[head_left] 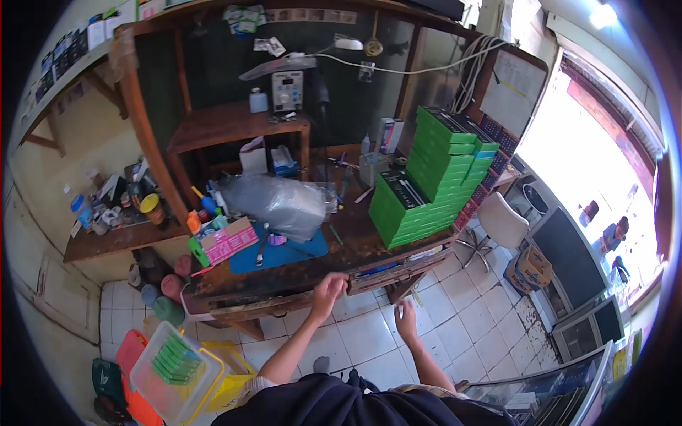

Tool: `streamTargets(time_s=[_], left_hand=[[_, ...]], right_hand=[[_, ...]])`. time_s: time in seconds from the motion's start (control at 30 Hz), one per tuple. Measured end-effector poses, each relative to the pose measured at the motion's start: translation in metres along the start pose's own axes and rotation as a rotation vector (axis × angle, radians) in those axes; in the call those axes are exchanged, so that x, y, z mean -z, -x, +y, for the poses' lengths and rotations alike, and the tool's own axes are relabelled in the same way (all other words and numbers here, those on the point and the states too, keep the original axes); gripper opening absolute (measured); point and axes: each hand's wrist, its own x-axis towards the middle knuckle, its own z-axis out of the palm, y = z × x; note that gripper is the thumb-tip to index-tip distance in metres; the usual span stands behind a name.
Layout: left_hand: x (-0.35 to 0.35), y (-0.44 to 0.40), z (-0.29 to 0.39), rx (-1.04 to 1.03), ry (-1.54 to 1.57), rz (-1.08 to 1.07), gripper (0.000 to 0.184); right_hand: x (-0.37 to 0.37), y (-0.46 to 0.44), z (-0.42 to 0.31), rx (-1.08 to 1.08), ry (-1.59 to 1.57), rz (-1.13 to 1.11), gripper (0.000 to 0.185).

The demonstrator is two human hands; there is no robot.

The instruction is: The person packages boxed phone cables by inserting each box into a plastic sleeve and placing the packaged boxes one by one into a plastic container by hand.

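My left hand point(330, 292) is at the front edge of the dark wooden workbench point(284, 280), its fingers curled; whether they hold anything is too small to tell. My right hand point(406, 321) hangs over the floor in front of the slightly open drawer point(398, 271), fingers bent downward. Stacks of green boxes point(405, 220) stand on the bench's right part. A plastic-wrapped bundle point(280, 206) lies left of them, partly above a blue mat point(302, 254). A pink box point(227, 243) is beside the mat.
A wooden shelf point(238, 131) stands on the bench with a grey device point(287, 91). A clear bin point(174, 373) with green items is at lower left. At right are a white chair point(503, 219), a cardboard box point(529, 270) and a glass case point(561, 387). People are outside the doorway.
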Motion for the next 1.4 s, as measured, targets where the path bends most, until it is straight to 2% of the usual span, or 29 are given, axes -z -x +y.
streamTargets(time_s=[0.07, 0.13, 0.17, 0.2, 0.23, 0.3, 0.33, 0.4, 0.5, 0.67, 0.77, 0.87, 0.97, 1.03, 1.1, 1.2, 1.23, 1.3, 1.4], left_hand=[[-0.022, -0.058, 0.0, -0.215, -0.151, 0.057, 0.019], [-0.04, -0.106, 0.014, -0.232, -0.352, 0.058, 0.025], [-0.05, -0.129, 0.014, -0.26, -0.344, 0.076, 0.027], [-0.059, -0.151, 0.009, -0.285, -0.337, 0.1, 0.031], [-0.066, -0.174, 0.001, -0.281, -0.343, 0.107, 0.031], [-0.078, -0.205, -0.015, -0.222, -0.284, 0.326, 0.045], [-0.087, -0.214, -0.016, -0.226, -0.301, 0.347, 0.045], [-0.105, -0.236, -0.018, -0.115, -0.273, 0.426, 0.067], [-0.114, -0.261, -0.017, -0.109, -0.194, 0.353, 0.075], [-0.112, -0.267, -0.001, -0.144, -0.326, 0.391, 0.069], [-0.12, -0.247, -0.001, -0.172, -0.316, 0.427, 0.064], [-0.127, -0.239, 0.01, -0.304, -0.215, 0.558, 0.052], [-0.134, -0.225, 0.028, -0.342, -0.368, 0.578, 0.046], [-0.124, -0.218, 0.024, -0.349, -0.344, 0.586, 0.042], [-0.112, -0.203, 0.023, -0.358, -0.321, 0.607, 0.038], [-0.102, -0.172, 0.032, -0.389, -0.342, 0.759, 0.029], [-0.092, -0.159, 0.029, -0.388, -0.344, 0.786, 0.029], [-0.066, -0.131, 0.015, -0.229, -0.119, 0.841, 0.029], [-0.019, -0.093, -0.002, -0.253, -0.222, 0.95, 0.026]], right_hand=[[0.02, -0.055, -0.037, 0.058, -0.055, 0.084, 0.028], [0.032, -0.101, -0.056, 0.171, -0.018, 0.194, 0.042], [0.04, -0.12, -0.066, 0.267, 0.036, 0.265, 0.047], [0.043, -0.137, -0.069, 0.261, 0.033, 0.265, 0.047], [0.045, -0.154, -0.071, 0.266, 0.055, 0.278, 0.05], [0.048, -0.172, -0.071, 0.272, 0.054, 0.261, 0.053], [0.05, -0.183, -0.072, 0.333, 0.127, 0.264, 0.055], [0.05, -0.203, -0.067, 0.401, 0.214, 0.275, 0.056], [0.05, -0.21, -0.06, 0.424, 0.217, 0.222, 0.056], [0.047, -0.219, -0.049, 0.432, 0.152, 0.183, 0.051], [0.049, -0.212, -0.043, 0.441, 0.109, 0.16, 0.048], [0.045, -0.216, -0.044, 0.518, -0.054, 0.216, 0.045], [0.041, -0.214, -0.047, 0.533, -0.134, 0.228, 0.046], [0.038, -0.211, -0.05, 0.53, -0.164, 0.203, 0.047], [0.034, -0.208, -0.053, 0.626, -0.244, 0.216, 0.049], [0.027, -0.203, -0.056, 0.775, -0.252, 0.152, 0.054], [0.022, -0.201, -0.06, 0.785, -0.263, 0.128, 0.054], [0.011, -0.193, -0.068, 0.783, -0.273, -0.044, 0.057], [-0.018, -0.173, -0.075, 0.771, -0.271, -0.207, 0.059]])
